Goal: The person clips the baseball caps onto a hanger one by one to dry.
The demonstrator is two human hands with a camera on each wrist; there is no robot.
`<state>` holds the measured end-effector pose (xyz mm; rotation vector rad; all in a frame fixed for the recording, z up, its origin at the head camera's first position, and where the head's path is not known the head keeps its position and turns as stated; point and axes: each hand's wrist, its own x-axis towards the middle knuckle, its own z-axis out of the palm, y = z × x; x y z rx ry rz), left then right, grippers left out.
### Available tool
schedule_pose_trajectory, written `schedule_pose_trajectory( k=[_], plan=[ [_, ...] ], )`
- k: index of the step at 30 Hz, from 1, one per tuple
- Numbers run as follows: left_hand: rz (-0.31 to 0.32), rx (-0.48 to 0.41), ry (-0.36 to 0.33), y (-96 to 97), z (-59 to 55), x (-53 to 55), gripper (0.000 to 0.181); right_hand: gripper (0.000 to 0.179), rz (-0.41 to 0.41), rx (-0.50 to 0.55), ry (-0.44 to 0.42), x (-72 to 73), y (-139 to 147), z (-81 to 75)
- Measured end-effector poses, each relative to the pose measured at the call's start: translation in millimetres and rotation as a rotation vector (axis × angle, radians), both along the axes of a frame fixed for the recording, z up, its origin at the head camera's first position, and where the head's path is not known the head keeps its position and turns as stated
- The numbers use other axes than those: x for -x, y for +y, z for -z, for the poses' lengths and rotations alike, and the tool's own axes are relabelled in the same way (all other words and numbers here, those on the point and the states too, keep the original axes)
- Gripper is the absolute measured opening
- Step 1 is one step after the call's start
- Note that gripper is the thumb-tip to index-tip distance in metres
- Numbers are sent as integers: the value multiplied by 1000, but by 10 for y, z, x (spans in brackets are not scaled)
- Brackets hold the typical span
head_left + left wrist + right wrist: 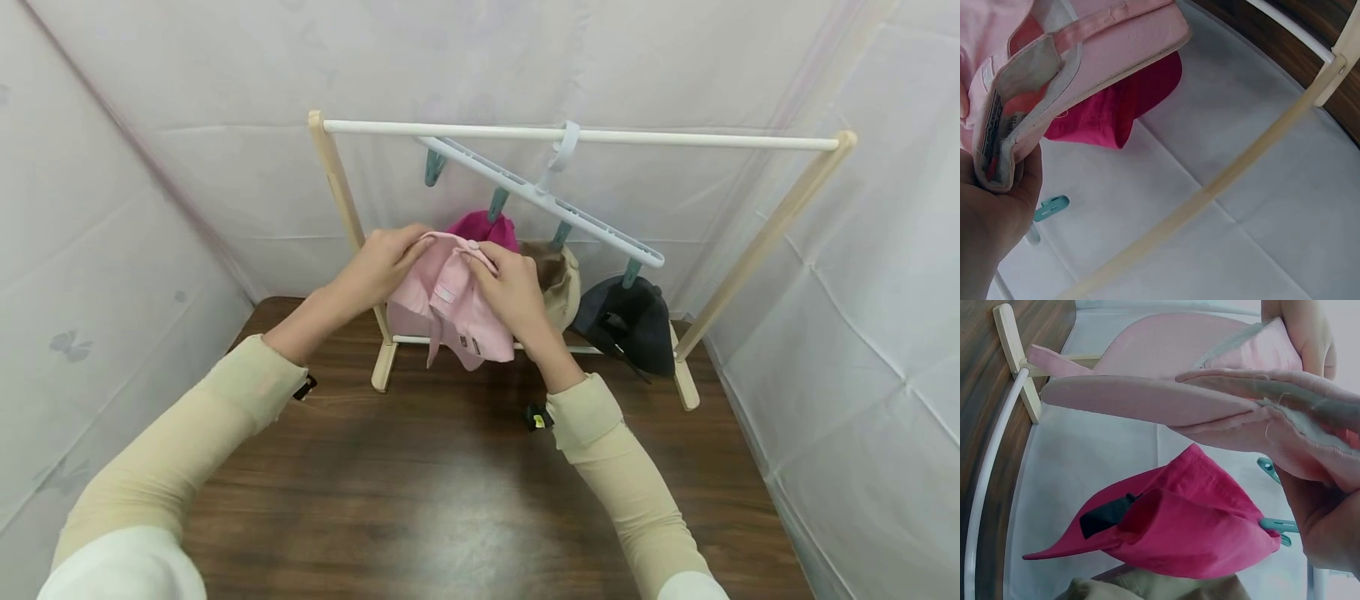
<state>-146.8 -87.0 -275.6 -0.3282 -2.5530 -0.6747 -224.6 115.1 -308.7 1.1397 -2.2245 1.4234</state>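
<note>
Both hands hold a light pink cap (480,321) up in front of the rack's left half, its strap hanging down. My left hand (386,258) grips the cap's edge at the left, thumb on the near side. With its thumb and fingers, my right hand (513,287) pinches the same edge on the right. Behind the pink cap a magenta cap (1191,525) hangs from a teal clip (1279,525). In the left wrist view, the folded pink cap (1129,47) shows its inner lining and a label.
A pale blue clip hanger (540,196) hooks over the white rail (450,129) of a wooden-legged rack. A beige cap (566,292) and a black cap (630,321) hang from its clips. At its left end a teal clip (433,167) holds nothing. Below is a dark wood table (450,500).
</note>
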Motion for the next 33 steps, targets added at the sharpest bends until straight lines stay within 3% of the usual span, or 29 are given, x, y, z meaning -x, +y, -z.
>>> schedule_pose_trajectory(
  k=[7, 15, 33],
  plan=[
    [2, 17, -31, -82, -67, 103, 24, 21, -1, -2, -57, 32, -79, -33],
    [5, -62, -161, -178, -166, 162, 30, 21, 36, 28, -154, 42, -125, -57],
    [-63, -114, -176, -255, -199, 334, 34, 23, 50, 47, -198, 131, -235, -143]
  ],
)
